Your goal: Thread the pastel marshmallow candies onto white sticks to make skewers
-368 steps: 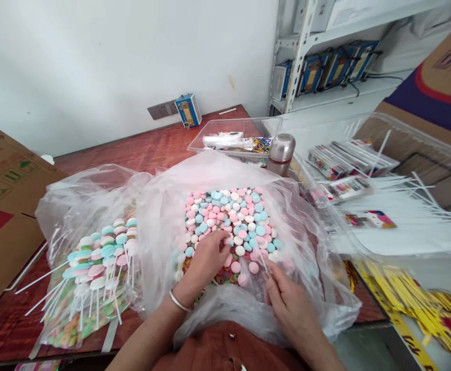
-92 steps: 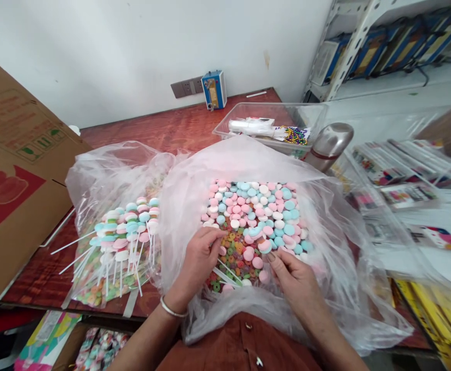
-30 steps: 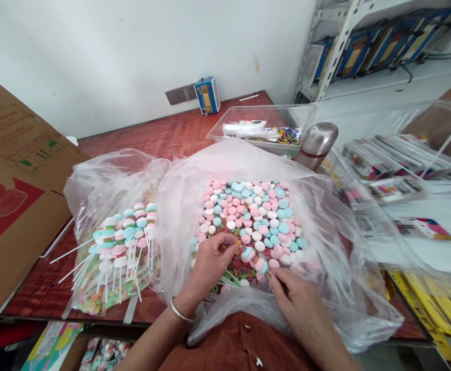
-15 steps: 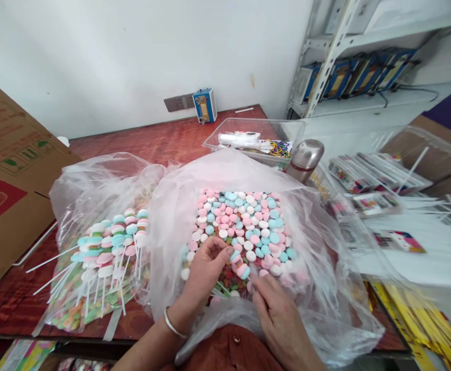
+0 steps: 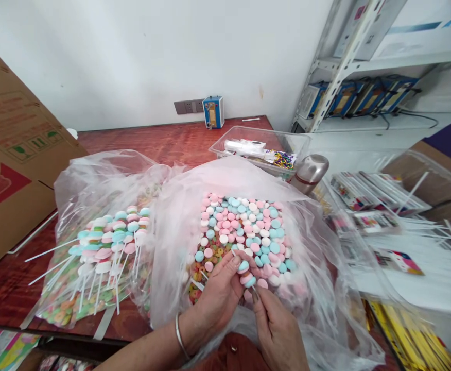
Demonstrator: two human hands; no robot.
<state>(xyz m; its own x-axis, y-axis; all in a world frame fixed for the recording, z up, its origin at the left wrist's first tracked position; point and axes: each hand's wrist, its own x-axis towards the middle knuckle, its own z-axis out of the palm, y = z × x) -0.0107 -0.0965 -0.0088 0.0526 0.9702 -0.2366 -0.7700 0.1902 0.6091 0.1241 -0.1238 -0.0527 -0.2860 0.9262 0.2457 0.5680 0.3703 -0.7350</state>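
Over an open clear plastic bag (image 5: 181, 206), both hands hold a candy skewer (image 5: 247, 275) with pink, blue and white pieces threaded on it. My left hand (image 5: 218, 288), with a bracelet at the wrist, is closed at the upper end, thumb beside the candies and fingers curled behind them. My right hand (image 5: 277, 324) pinches the thin stick just below the lowest blue piece. Loose round candies (image 5: 248, 221) in pink, blue and white lie beneath, with fruit-coloured gummy rings (image 5: 220, 251) to the left.
Several candy skewers (image 5: 104, 242) lie on another bag at left, beside a cardboard box (image 5: 20, 134). Behind stand a clear plastic bin (image 5: 225, 135) and a metal flask (image 5: 311, 172). White sticks (image 5: 406, 257) and printed packets (image 5: 380, 190) are at right, near a metal shelf (image 5: 337, 77).
My left hand has turned and its fingers now curl behind the candies. Both hands sit slightly lower in the picture. More gummy rings show to the left of my left hand.
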